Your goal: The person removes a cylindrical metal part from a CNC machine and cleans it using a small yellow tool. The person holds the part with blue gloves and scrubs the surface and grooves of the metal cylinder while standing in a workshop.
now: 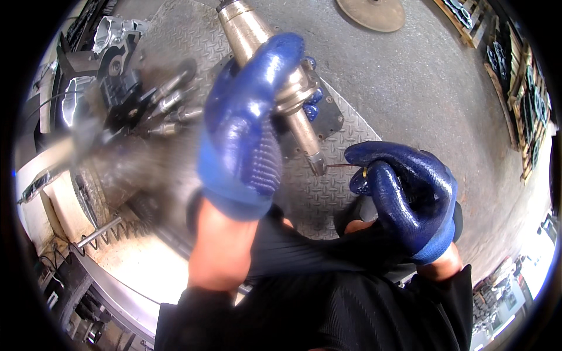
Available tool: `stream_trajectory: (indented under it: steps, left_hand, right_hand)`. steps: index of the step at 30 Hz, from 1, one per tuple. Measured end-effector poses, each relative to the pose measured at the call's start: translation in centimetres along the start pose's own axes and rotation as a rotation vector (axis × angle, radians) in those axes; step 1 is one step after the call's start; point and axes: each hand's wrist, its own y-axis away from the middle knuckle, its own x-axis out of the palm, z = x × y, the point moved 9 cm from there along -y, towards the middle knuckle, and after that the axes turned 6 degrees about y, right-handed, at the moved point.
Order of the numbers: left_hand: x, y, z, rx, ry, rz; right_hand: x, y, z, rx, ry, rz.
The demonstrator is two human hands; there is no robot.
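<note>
My left hand (243,126), in a blue coated glove, wraps round a metal machine-tool holder (302,133). The holder is tilted, its wide tapered end up and to the left, its slim cutter end down and to the right. My right hand (410,190), in a matching glove, pinches a thin driver (339,165). Only its slender shaft and a bit of yellow show; the rest is hidden in the fingers. The driver's tip meets the side of the cutter end. Below the holder lies a dark flat plate (332,117) with holes.
Several tool holders (170,105) stand at the left, partly blurred, beside a pale machine body (146,257) with a coiled hose (120,231). Tread plate (328,202) covers the floor beneath my hands. A round metal disc (374,13) lies far off; wooden pallets (515,105) with dark parts line the right.
</note>
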Motion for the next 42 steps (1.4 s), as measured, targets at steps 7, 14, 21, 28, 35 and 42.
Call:
stream_trajectory:
  steps: [7, 14, 21, 28, 35, 42]
  left_hand:
    - [0.5, -0.9, -0.8, -0.065, -0.068, -0.109]
    - [-1.4, 0.9, 0.3, -0.299, 0.329, -0.421]
    - [-1.1, 0.9, 0.7, -0.267, 0.509, -0.378]
    - [1.5, -1.6, -1.0, -0.154, 0.233, -0.236]
    - [1.4, -1.2, -0.8, -0.066, 0.193, -0.198]
    - [2.2, -1.9, -1.7, 0.074, 0.001, -0.076]
  right_hand:
    - [0.4, 0.2, 2.7, -0.416, 0.367, 0.019]
    - [1.7, 1.8, 4.9, -0.835, 0.727, 0.018]
    - [0.4, 1.7, 3.8, -0.713, 0.696, 0.025]
    - [0.0, 0.6, 2.9, -0.498, 0.482, 0.003]
    - [-0.2, 0.0, 2.1, -0.411, 0.571, 0.093]
    - [0.0, 0.3, 0.5, -0.339, 0.388, 0.102]
